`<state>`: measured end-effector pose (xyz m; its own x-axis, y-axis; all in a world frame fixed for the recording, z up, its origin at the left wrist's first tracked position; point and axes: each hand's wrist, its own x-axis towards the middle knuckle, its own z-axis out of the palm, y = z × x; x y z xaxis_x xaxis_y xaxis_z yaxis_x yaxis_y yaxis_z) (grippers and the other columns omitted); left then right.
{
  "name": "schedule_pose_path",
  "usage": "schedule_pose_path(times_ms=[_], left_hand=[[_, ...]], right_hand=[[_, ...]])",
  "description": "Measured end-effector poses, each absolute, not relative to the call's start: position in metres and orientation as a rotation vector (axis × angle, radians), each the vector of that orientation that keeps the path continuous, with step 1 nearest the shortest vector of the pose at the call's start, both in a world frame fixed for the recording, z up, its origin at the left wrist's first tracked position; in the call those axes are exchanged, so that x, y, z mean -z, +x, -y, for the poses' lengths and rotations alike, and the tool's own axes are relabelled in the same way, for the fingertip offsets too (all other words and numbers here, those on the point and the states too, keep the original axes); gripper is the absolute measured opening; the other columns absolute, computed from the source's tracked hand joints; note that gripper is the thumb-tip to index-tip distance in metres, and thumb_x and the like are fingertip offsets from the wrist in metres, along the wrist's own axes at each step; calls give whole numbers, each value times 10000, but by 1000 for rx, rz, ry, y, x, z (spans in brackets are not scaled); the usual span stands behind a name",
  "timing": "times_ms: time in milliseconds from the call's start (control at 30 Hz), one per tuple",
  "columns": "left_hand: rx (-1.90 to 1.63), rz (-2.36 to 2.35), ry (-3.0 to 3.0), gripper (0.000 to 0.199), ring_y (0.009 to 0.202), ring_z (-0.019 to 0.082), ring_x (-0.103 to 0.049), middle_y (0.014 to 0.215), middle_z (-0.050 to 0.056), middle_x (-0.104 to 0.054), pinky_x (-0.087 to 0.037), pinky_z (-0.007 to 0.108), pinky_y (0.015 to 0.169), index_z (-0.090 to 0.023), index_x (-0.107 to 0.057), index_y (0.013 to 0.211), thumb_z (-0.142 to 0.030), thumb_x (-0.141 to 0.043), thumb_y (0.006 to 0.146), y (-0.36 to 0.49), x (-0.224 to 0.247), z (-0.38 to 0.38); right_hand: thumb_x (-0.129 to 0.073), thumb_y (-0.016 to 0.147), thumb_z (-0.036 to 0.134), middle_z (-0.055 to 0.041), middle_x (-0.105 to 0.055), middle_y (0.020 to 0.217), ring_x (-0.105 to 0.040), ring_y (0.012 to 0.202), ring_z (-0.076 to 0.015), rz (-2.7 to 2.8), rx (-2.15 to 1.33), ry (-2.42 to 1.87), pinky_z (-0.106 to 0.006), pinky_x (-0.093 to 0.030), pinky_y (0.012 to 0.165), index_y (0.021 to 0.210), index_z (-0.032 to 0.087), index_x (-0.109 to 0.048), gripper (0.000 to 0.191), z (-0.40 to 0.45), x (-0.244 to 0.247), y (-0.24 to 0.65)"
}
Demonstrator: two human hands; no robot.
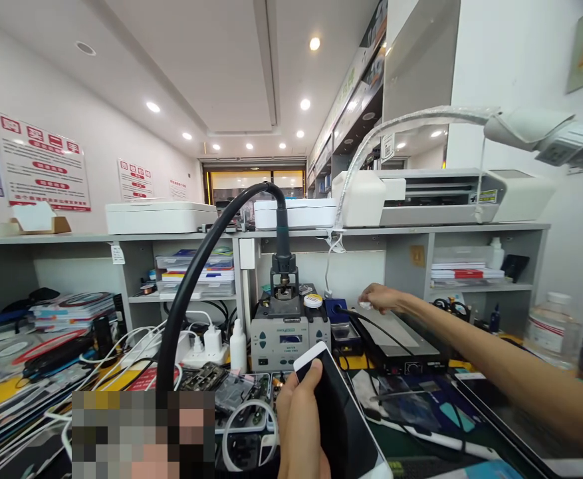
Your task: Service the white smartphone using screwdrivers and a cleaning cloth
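Note:
My left hand [304, 416] is closed around the edge of a white-framed phone [340, 411], its thumb lying on the front near the top end. The dark screen faces up and the phone tilts away from me. My right hand [383, 297] reaches far forward over the back of a flat heating plate [388, 332] with a black base. Its fingers are pinched on a small white wad [365, 305], perhaps tissue; the kind is too small to tell. A black cable [383, 326] crosses the plate below that hand.
A grey soldering station [281, 342] stands in the middle, with a thick black hose [206, 259] arching before it. Left are a white bottle [238, 349], power strip and cables. A tablet-like panel [510, 406] lies right, near a clear bottle [550, 329]. A lamp arm [371, 140] hangs above.

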<state>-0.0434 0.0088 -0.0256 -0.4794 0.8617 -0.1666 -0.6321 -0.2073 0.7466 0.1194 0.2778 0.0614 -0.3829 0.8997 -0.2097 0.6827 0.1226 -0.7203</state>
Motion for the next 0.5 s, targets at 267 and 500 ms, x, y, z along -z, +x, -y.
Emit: schedule_pose_path(times_ms=[267, 500], left_hand=[[-1760, -1008, 270, 217, 955, 250, -742, 949, 95, -792, -546, 354, 951, -136, -738, 1001, -207, -743, 796, -28, 12, 0], [-1650, -968, 321, 232, 846, 280, -755, 873, 146, -784, -601, 381, 799, -80, -736, 994, -189, -731, 790, -10, 16, 3]], right_hand=[[-631, 987, 295, -68, -685, 1085, -685, 869, -178, 1831, -1297, -1142, -350, -594, 758, 1160, 150, -642, 227, -172, -82, 212], [-837, 781, 343, -92, -760, 773, -711, 650, -193, 1770, -1558, -928, -283, -577, 553, 939, 123, -721, 295, -70, -46, 202]])
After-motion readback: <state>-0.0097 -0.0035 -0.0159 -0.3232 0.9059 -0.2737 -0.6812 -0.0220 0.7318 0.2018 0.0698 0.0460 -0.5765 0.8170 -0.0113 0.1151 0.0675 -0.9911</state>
